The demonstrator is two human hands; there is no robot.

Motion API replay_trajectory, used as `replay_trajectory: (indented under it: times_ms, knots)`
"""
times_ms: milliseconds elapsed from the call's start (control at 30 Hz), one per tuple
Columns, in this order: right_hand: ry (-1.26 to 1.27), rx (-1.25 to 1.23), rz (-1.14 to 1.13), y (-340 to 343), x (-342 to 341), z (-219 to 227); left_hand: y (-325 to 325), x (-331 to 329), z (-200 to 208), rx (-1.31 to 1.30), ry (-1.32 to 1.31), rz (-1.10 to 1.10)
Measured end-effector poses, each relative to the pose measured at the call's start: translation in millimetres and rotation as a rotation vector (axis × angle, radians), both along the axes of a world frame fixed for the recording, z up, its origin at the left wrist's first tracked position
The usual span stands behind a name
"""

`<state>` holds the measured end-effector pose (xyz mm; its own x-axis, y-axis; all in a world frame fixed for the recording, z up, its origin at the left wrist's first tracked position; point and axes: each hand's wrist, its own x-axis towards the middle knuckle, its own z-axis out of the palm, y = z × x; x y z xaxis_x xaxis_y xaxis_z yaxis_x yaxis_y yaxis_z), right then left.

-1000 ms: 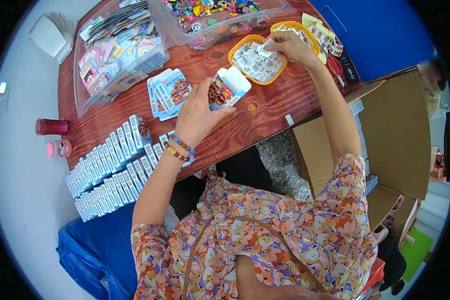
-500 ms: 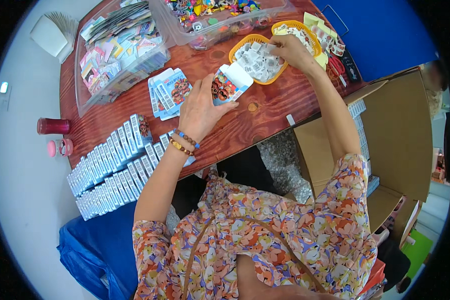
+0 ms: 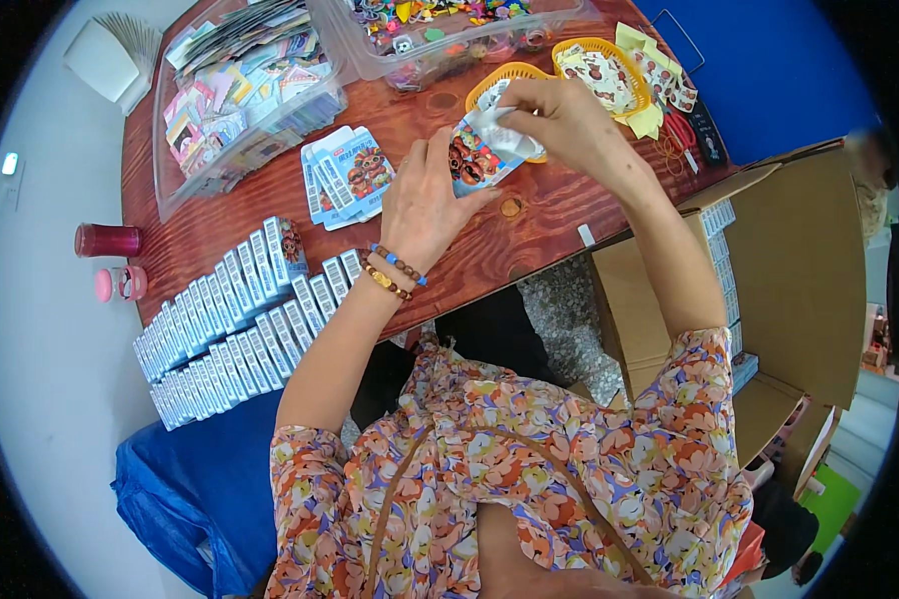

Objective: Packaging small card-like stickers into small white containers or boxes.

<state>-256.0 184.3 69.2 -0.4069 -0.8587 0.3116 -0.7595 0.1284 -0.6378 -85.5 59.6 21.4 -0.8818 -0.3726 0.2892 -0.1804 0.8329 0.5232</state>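
A small blue printed carton (image 3: 472, 166) with its top flap up is held by my left hand (image 3: 422, 205), the thumb along its lower side. At the carton's open end, my right hand (image 3: 567, 122) pinches a small white packet (image 3: 496, 132). Behind that hand, and partly covered by it, is a yellow basket (image 3: 509, 72) of white packets. To the left of my left hand lie several flat blue cartons (image 3: 355, 172). How far the packet is inside the carton is hidden by my fingers.
Filled cartons (image 3: 235, 285) stand in two rows at left. Clear bins hold cards (image 3: 255, 150) and colourful trinkets (image 3: 449, 62). A second yellow basket (image 3: 641, 88) holds printed pieces, with red scissors (image 3: 681, 130) nearby. An open cardboard box (image 3: 799, 270) stands at right.
My right hand has come from the yellow basket to the carton with a white packet. My left hand has shifted slightly right with the carton.
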Motion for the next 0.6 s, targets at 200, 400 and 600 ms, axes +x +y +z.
replay_trajectory:
  times_ms: [200,400,600]
  knots:
    - [-0.471,0.063,-0.020,3.0,3.8,15.2,-0.9,-0.1,-6.6,0.082,0.074,0.004]
    - [-0.145,0.300,-0.137,13.7,-51.5,-56.1,-12.4,3.9,-18.8,0.017,0.123,0.000]
    - [0.248,0.210,-0.596,20.5,-111.6,-48.3,-18.2,16.8,-13.9,0.006,0.053,0.013]
